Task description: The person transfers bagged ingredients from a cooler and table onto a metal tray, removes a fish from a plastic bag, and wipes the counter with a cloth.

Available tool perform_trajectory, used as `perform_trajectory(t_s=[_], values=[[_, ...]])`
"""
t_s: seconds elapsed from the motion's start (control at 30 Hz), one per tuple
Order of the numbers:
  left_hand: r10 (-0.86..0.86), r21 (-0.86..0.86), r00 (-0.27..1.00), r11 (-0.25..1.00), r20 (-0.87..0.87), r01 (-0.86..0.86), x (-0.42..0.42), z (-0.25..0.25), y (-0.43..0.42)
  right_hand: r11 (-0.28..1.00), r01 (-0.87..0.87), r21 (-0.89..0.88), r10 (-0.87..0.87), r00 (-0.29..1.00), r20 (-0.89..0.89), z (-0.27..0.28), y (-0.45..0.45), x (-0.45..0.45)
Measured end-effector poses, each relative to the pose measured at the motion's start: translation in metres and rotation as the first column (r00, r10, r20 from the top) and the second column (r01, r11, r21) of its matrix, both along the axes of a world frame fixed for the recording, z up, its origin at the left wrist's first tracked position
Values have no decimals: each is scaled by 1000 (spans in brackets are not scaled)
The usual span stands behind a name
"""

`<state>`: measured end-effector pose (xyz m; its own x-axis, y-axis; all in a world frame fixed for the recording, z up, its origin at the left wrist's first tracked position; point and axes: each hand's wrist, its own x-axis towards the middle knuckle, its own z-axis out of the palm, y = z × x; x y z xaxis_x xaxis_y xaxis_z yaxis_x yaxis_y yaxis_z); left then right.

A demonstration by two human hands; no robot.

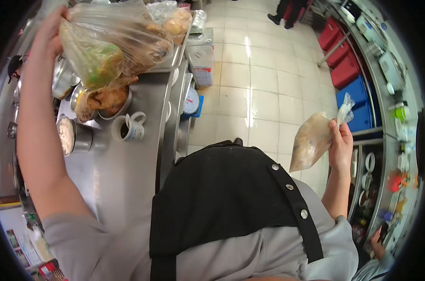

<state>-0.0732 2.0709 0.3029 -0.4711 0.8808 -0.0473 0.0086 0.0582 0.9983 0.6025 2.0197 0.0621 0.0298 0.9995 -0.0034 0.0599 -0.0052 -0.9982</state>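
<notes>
My left hand (pixel 54 33) is raised at the upper left, its fingers closed on a clear plastic bag (pixel 94 61) with green and yellow contents. The bag hangs over the steel counter (pixel 123 173), and brown food shows behind the plastic. On the right, over the floor, my right hand (pixel 341 143) grips a knotted plastic bag (pixel 312 140) just below its knot. Its contents are pale and beige. Below the left bag, brown cooked food (pixel 110 97) sits in a metal bowl. Beside it stand a white mug (pixel 130 129) and a metal pot of whitish food (pixel 67 136).
A dial scale (pixel 191 100) and a white container (pixel 201 58) stand by the counter's edge. Red bins (pixel 344 69) and blue bins (pixel 360 105) line the right side beneath a shelf. One person's legs (pixel 289 11) appear at the top; another person's sleeve (pixel 379 268) is lower right.
</notes>
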Motion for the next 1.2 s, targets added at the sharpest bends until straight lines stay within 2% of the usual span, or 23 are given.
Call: perform_trajectory(t_s=[0.07,0.27,0.37,0.47,0.5,0.6,0.67,0.73,0.77,0.8,0.83,0.87,0.9,0.93,1.03,1.07,1.13,1.2], values=[[134,19,990,991,-45,-133,-4,-19,31,997,-77,-32,78,997,15,-6,41,-5],[310,-76,951,948,-13,-310,-40,-92,89,945,-326,-21,327,944,49,11,152,-79],[411,-125,893,891,-184,-436,-42,-131,97,910,-411,51,406,910,82,26,193,-129],[439,-184,851,847,-289,-499,-42,-148,101,891,-443,93,436,895,93,56,220,-194],[447,-116,870,872,-208,-476,-39,-144,98,881,-457,118,453,889,63,61,230,-217],[304,-146,945,936,-121,-320,-57,-140,91,844,-504,182,517,856,-29,75,256,-289],[274,-162,947,940,-167,-301,-58,-139,87,827,-518,217,548,829,-114,81,266,-337],[258,-170,941,939,-219,-298,-64,-140,83,797,-552,247,586,805,-92,79,271,-383],[263,-161,933,938,-247,-307,-66,-139,81,814,-537,221,572,807,-147,76,267,-408],[269,-151,923,936,-275,-318,-66,-138,79,809,-552,201,577,812,-92,60,272,-427],[278,-141,912,933,-302,-331,-65,-138,76,779,-595,198,597,800,53,42,275,-444],[305,-122,908,929,-287,-350,-60,-137,75,733,-670,118,590,712,380,19,285,-458],[334,-103,903,922,-271,-372,-53,-135,74,524,-767,371,541,636,550,-1,297,-468],[365,-87,896,914,-254,-397,-50,-136,73,225,-810,541,432,581,690,-15,305,-476],[364,-214,903,886,-228,-412,-71,-145,66,95,-901,422,590,393,705,-44,309,-497],[401,-201,883,870,-245,-451,-71,-147,66,-71,-906,416,432,348,832,-56,310,-499],[462,-177,841,836,-282,-519,-66,-155,69,-143,-885,443,338,377,862,-64,304,-500],[474,-291,812,768,-342,-571,-62,-159,71,-187,-924,334,513,198,835,-55,321,-513]])
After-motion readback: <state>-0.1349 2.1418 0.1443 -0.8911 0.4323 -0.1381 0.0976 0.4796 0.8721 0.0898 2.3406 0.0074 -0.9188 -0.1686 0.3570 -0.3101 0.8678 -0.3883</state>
